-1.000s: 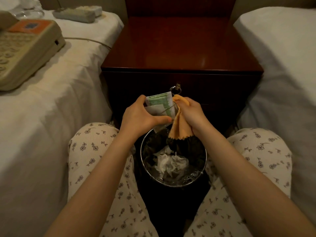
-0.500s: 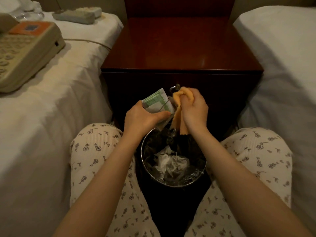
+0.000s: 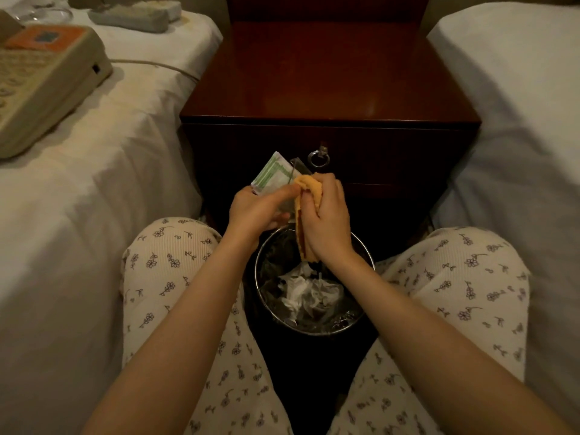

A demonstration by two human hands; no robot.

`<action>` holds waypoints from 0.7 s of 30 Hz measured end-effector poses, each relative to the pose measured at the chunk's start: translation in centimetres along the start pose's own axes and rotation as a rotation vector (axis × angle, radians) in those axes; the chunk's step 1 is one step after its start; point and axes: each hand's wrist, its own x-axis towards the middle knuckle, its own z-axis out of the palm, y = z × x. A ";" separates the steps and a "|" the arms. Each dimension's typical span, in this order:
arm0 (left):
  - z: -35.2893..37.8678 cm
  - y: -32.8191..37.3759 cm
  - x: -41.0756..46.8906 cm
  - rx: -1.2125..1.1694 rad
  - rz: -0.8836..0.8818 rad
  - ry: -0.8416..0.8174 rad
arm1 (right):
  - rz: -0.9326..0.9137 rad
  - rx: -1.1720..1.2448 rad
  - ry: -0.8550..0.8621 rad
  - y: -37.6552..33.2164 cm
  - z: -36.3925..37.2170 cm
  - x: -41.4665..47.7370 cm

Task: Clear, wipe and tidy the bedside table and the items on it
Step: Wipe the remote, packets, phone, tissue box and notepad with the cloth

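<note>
We see two bare hands close together, just above a round shiny metal bin (image 3: 314, 333). The bin stands on the floor between two knees in cream trousers with little flowers (image 3: 175, 262). A dark bag lines the bin, and crumpled white paper (image 3: 298, 290) lies inside.

The left hand (image 3: 254, 211) holds a small flat packet with green and white stripes (image 3: 271, 175). Its thumb lies across the top and its fingers curl under, so the packet is pinched tight. The packet tilts up and away from us, in front of the drawer.

The right hand (image 3: 326, 221) is wrapped around a soft orange cloth (image 3: 312, 186). Its fingers curl right over the cloth and squeeze it. One bunched end sticks out at the top, against the edge of the packet. The other end hangs down under the hand, over the bin. The two hands touch at the thumbs.

Behind the hands stands the dark red wooden bedside table (image 3: 329, 73). Its top is smooth and shiny. A round metal ring handle (image 3: 318, 158) hangs on the drawer front, just above the hands.

A bed with white sheets (image 3: 94, 199) is on the left. A big beige telephone with an orange label (image 3: 47, 80) lies on it, and its pale cord (image 3: 157, 62) runs toward the table. A long grey block (image 3: 131, 17) lies farther back; we cannot tell what it is. Another white bed (image 3: 518, 105) is on the right.
</note>
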 end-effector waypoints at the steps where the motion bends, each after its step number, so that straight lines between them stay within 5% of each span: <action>1: -0.1 0.0 0.1 -0.008 -0.005 0.007 | 0.005 0.050 -0.030 0.1 0.1 0.0; 6: -0.4 0.4 0.0 -0.117 0.005 0.037 | 0.062 0.303 -0.038 -0.2 0.1 0.4; 10: -0.1 0.6 -0.1 -0.102 -0.005 -0.002 | 0.801 0.788 0.077 1.5 0.7 1.3; 12: 0.3 0.2 -0.2 0.038 0.022 -0.028 | 0.979 1.043 -0.004 2.1 0.7 1.6; 16: 0.0 0.4 -0.4 0.083 0.030 -0.144 | 0.940 1.222 -0.102 1.6 0.0 1.7; 21: -0.1 0.7 -1.0 0.079 0.044 -0.212 | 0.993 1.172 -0.249 1.3 0.2 0.8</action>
